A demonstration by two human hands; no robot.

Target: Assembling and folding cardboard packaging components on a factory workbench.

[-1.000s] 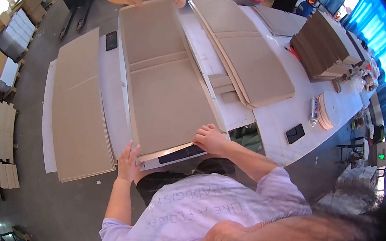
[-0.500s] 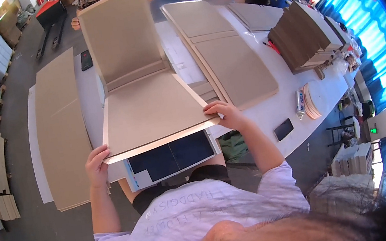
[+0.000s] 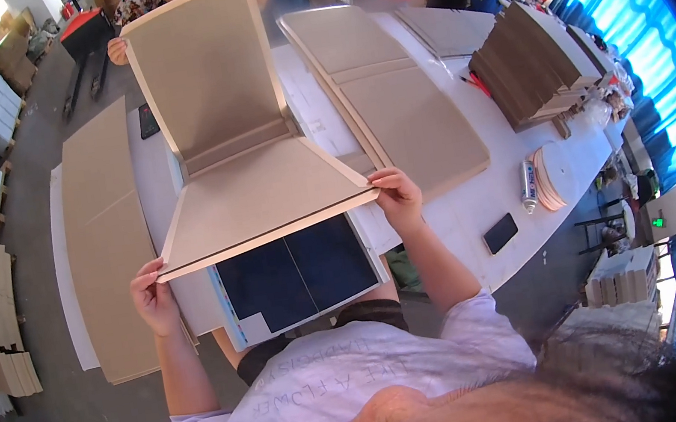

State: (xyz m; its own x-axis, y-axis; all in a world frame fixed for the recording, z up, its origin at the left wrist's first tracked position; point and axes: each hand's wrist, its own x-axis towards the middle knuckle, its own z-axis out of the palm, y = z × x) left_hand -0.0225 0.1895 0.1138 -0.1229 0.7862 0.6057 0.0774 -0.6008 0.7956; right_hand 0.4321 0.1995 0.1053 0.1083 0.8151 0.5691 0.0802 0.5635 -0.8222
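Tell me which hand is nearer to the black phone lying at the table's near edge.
Right. The right hand grips the lifted cardboard panel's corner, up and to the left of the black phone. The left hand holds the opposite corner, far across the dark blue sheet.

Black phone [image 3: 501, 233] on white table edge, second dark phone [image 3: 148, 121] far left

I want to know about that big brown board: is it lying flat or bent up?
Bent up. The cardboard panel folds at its creases; its far half stands upright while the left hand and right hand lift the near edge.
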